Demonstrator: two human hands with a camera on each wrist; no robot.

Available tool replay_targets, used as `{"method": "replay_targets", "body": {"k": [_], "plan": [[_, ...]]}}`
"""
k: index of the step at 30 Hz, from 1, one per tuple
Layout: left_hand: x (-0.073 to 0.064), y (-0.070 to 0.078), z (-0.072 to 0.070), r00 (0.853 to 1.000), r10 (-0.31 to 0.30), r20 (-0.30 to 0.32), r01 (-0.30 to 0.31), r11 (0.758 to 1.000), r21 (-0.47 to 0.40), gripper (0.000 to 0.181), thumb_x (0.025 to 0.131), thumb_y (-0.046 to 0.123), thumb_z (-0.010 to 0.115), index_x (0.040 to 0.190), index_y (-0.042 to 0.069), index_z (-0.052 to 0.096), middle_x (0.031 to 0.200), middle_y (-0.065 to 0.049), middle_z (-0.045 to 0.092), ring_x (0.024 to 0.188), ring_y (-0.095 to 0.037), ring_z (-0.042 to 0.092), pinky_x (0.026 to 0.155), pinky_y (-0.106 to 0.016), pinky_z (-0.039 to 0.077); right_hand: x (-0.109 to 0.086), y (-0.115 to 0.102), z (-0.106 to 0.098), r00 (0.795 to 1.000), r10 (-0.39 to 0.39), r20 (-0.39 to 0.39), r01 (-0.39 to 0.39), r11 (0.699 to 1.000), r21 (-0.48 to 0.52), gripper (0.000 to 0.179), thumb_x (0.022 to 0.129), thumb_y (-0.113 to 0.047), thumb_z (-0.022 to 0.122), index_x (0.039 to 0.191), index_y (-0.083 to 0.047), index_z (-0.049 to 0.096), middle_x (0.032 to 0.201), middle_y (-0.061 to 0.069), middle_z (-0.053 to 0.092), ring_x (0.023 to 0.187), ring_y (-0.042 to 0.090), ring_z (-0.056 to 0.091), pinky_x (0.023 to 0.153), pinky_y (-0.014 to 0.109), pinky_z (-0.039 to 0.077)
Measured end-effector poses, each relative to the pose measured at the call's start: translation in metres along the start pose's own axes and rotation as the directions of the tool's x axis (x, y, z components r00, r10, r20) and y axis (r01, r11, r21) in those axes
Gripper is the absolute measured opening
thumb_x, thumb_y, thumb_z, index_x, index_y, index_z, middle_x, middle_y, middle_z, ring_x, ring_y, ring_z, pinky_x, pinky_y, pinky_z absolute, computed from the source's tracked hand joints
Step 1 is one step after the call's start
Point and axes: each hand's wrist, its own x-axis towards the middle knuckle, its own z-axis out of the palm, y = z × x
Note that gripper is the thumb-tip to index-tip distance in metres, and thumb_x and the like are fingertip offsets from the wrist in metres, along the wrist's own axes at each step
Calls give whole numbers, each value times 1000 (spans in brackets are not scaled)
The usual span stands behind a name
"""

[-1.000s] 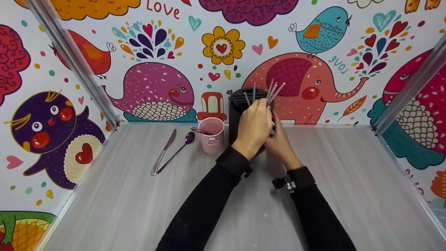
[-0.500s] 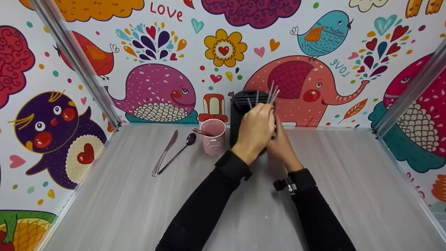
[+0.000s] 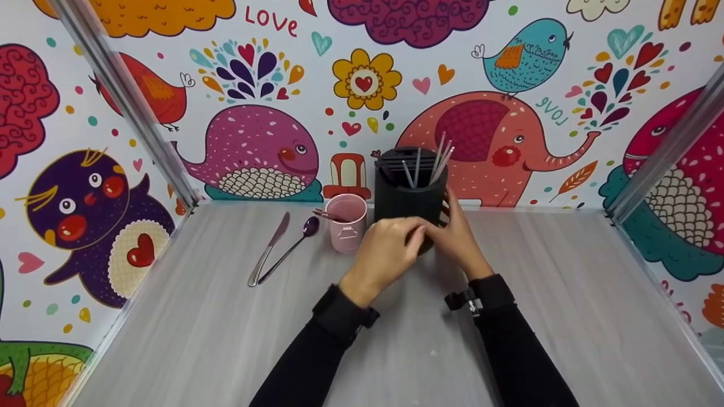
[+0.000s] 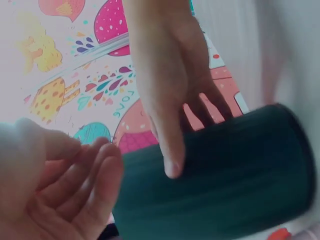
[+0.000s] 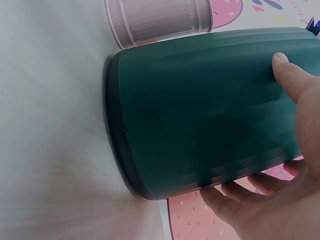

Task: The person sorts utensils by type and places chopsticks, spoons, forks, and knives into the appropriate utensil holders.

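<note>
A tall dark green utensil holder (image 3: 404,208) with a slotted black top stands upright near the back wall. Several thin pale straw-like sticks (image 3: 417,167) poke up from its opening. My right hand (image 3: 461,240) holds its right side, thumb on the front and fingers round the far side, as the right wrist view also shows. In front of the holder is my left hand (image 3: 380,254), its fingers loosely curled. Nothing shows between those fingers in the left wrist view, where the left hand (image 4: 65,187) is close to the holder's top end.
Left of the holder stands a pink cup (image 3: 346,236) with thin reddish-brown stick ends at its rim. Farther left, a table knife (image 3: 268,249) and a long-handled spoon (image 3: 310,226) lie on the table (image 3: 198,333). Patterned walls close off the back and sides.
My left hand has let go of the sticks and come down and toward me, to the front of the holder. The sticks stay in the holder. My right hand keeps its hold.
</note>
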Motion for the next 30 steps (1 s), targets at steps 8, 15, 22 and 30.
{"method": "replay_targets", "body": {"k": [8,15,22,30], "plan": [[-27,-33,-46,951,19,-309,-3,999,52,15,98,13,69,83,11,70,71,-1,67,63,-16,63,58,-29,53,-2,-2,-3,996,83,33,-83,997,1,116,93,-62,84,178,-37,9,186,6,22,170,36,29,134,60,35],[-36,-87,-92,828,-327,-457,391,919,52,40,97,17,60,60,19,43,55,2,38,53,-20,41,52,-34,30,-2,-3,-5,990,132,50,-132,991,-14,121,91,-67,83,179,-37,5,187,6,18,171,34,26,134,59,34],[-62,-157,-76,713,-669,-210,701,674,232,39,105,20,64,67,8,62,76,-18,70,78,-42,74,68,-55,58,-3,-2,-6,991,127,39,-126,992,-29,120,93,-65,82,179,-33,4,187,7,18,171,36,26,134,59,34],[-78,-188,-48,717,-696,-34,658,661,361,14,94,-2,65,88,-9,76,101,-32,78,98,-52,76,85,-62,61,-2,-3,-3,992,122,44,-121,992,-31,120,92,-66,82,179,-33,6,186,8,19,171,36,27,135,59,33]]}}
